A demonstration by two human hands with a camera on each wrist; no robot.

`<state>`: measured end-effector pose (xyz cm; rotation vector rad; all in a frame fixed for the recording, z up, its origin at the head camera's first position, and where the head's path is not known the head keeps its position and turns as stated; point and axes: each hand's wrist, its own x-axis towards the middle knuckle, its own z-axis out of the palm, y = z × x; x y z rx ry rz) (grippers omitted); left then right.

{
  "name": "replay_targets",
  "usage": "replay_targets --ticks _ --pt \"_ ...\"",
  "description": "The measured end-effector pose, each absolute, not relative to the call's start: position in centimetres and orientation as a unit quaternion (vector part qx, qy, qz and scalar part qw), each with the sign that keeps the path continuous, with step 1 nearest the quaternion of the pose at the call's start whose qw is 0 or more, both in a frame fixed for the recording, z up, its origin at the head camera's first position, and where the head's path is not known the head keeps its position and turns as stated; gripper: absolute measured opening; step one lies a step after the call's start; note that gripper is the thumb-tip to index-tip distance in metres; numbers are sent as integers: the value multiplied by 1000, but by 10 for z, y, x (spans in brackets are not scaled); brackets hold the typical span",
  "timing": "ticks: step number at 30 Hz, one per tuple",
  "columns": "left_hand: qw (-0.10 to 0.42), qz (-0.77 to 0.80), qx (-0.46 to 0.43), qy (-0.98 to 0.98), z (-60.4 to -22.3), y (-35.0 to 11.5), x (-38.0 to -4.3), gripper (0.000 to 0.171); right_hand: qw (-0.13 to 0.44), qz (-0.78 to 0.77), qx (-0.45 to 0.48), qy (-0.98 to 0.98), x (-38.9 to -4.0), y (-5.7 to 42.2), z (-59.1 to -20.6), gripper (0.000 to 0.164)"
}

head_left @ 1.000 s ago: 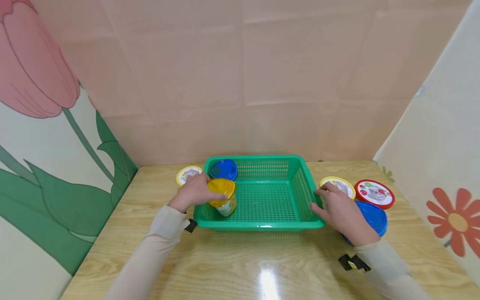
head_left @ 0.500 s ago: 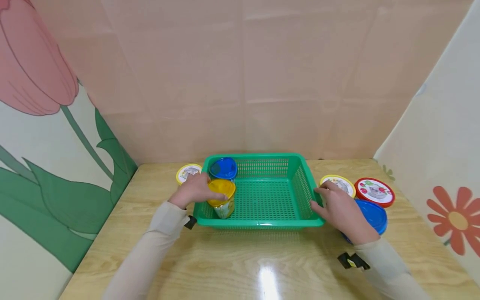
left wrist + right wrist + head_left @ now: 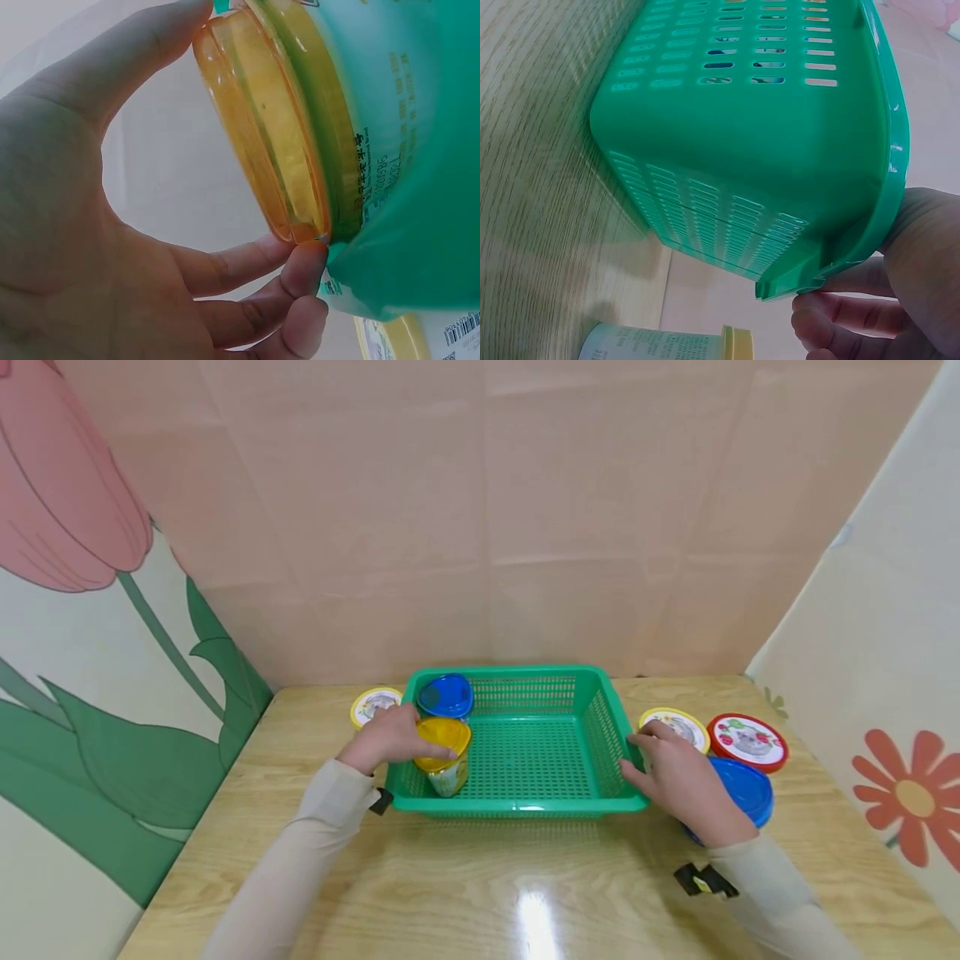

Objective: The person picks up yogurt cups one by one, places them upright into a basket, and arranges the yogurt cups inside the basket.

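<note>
In the head view my left hand (image 3: 390, 739) grips a tub with a clear yellow lid (image 3: 442, 739) at the front left inside the green plastic basket (image 3: 517, 808). The left wrist view shows my thumb on one edge of the yellow lid (image 3: 292, 142) and my fingertips at the opposite edge. Behind it in the basket stands a container with a blue lid (image 3: 447, 695). My right hand (image 3: 686, 785) holds the basket's right rim; in the right wrist view its fingers (image 3: 847, 311) curl under the rim, the thumb hidden.
Right of the basket stand a yellow-rimmed canister (image 3: 678, 727), a red-rimmed one (image 3: 748, 743) and a blue-lidded container (image 3: 746, 789), partly behind my right hand. Another yellow-rimmed canister (image 3: 372, 703) stands outside the left rim. A pink wall (image 3: 525, 527) closes off the wooden table (image 3: 450, 885).
The base of the yellow-lidded tub has shifted slightly left. Both hands have stayed in place, and the basket has not moved.
</note>
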<state>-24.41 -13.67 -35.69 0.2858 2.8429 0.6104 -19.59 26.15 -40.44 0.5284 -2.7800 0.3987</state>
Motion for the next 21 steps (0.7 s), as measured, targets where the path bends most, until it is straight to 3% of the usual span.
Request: replay_targets --ticks 21 --pt "103 192 96 971 -354 -132 -238 88 137 138 176 -965 -195 259 -402 45"
